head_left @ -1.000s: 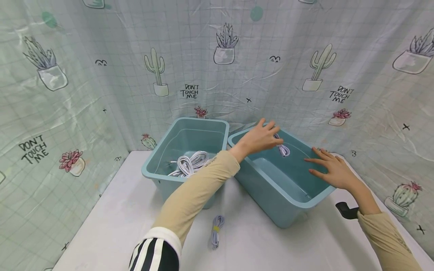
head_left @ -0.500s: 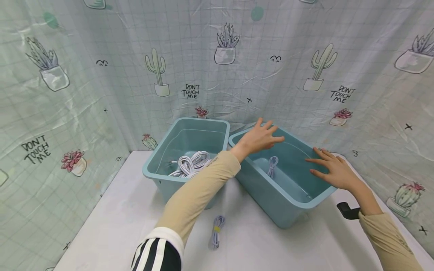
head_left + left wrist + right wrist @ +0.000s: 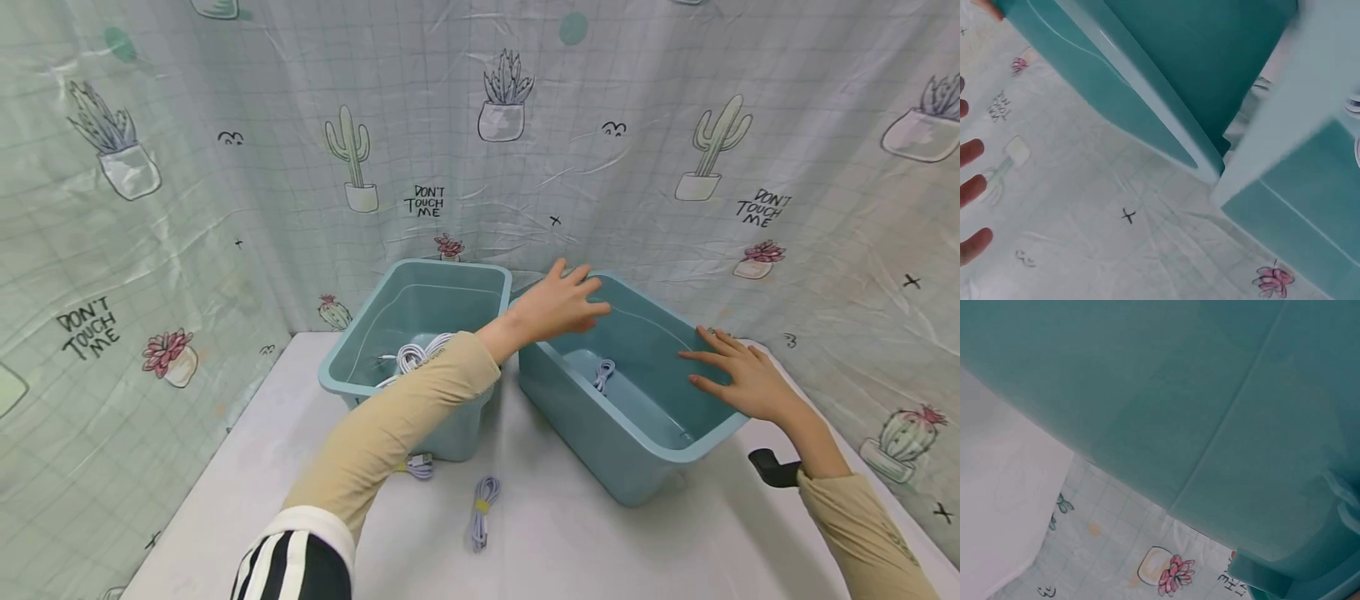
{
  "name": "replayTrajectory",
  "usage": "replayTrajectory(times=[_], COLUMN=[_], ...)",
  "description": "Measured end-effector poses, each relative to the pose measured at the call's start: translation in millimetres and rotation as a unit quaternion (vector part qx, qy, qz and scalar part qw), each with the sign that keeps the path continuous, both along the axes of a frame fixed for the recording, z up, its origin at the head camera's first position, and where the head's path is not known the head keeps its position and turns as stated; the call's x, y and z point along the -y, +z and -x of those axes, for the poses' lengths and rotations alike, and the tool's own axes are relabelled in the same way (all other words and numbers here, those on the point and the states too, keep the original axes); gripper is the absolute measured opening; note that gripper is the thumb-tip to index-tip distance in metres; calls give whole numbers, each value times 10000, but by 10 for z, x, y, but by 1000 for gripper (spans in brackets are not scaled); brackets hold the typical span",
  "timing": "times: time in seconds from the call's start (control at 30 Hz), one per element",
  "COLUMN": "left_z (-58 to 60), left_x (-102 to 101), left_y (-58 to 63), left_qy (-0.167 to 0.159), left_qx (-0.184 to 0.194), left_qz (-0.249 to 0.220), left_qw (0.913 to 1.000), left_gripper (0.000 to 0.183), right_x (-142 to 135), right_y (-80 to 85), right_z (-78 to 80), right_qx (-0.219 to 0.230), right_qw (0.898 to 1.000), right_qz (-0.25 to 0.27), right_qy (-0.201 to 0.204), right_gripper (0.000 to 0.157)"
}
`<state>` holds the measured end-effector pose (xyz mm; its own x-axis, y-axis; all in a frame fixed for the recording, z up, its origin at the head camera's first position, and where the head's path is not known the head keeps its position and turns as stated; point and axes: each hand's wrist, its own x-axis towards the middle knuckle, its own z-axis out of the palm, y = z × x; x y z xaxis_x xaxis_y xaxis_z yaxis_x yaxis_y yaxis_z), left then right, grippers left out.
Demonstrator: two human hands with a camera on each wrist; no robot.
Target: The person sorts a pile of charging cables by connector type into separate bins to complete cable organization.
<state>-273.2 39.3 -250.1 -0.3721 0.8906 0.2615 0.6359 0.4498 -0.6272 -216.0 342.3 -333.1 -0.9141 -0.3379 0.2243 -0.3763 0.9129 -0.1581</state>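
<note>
My left hand hovers over the back left rim of the right bin, fingers spread and holding nothing. Its fingertips also show at the edge of the left wrist view. Inside that blue-green bin lies a coiled pale lavender cable. My right hand is at the right bin's far right side, fingers extended over the rim; contact is unclear. On the table, a lavender cable bundle with a yellow tie lies in front of the bins. Another cable bundle is partly hidden by my left sleeve.
A second blue-green bin stands to the left with coiled white cables in it. A patterned curtain hangs close behind both bins. The white table extends in front, and a black strap is by my right wrist.
My left hand has let go of the lavender cable, which dropped into the right bin. The hand has since moved left. My right hand has stayed nearly still.
</note>
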Motion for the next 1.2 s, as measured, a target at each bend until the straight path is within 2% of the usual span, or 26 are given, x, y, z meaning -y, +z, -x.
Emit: replayTrajectory(times=[0.17,0.3,0.67,0.73,0.9,1.2], left_z=[-98,-172,-391,-428,-537,-724], left_x=[213,373,815,895,1098,1337], left_y=[14,32,56,46,-35,-259], left_qy=[-329,-592,-944,-992,-1056,-1235], left_qx=[135,104,-538,-559,-412,-457], left_qz=[-180,-360,-418,-487,-498,-358], left_qw=[9992,9975,9932,9923,9923,9906], left_gripper=[24,22,15,14,14,15], right_x=[2,-2,-15,-14,-6,-1], right_y=[3,-5,-20,-22,-32,-34], right_z=[-10,-11,1,8,30,24], right_qx=[37,37,-64,-82,-62,-91], right_qw=[10000,10000,10000,9999,10000,10000], right_qz=[-14,-35,-55,-51,-32,-9], right_qy=[1,-21,24,41,33,38], right_gripper=[49,49,48,48,47,48])
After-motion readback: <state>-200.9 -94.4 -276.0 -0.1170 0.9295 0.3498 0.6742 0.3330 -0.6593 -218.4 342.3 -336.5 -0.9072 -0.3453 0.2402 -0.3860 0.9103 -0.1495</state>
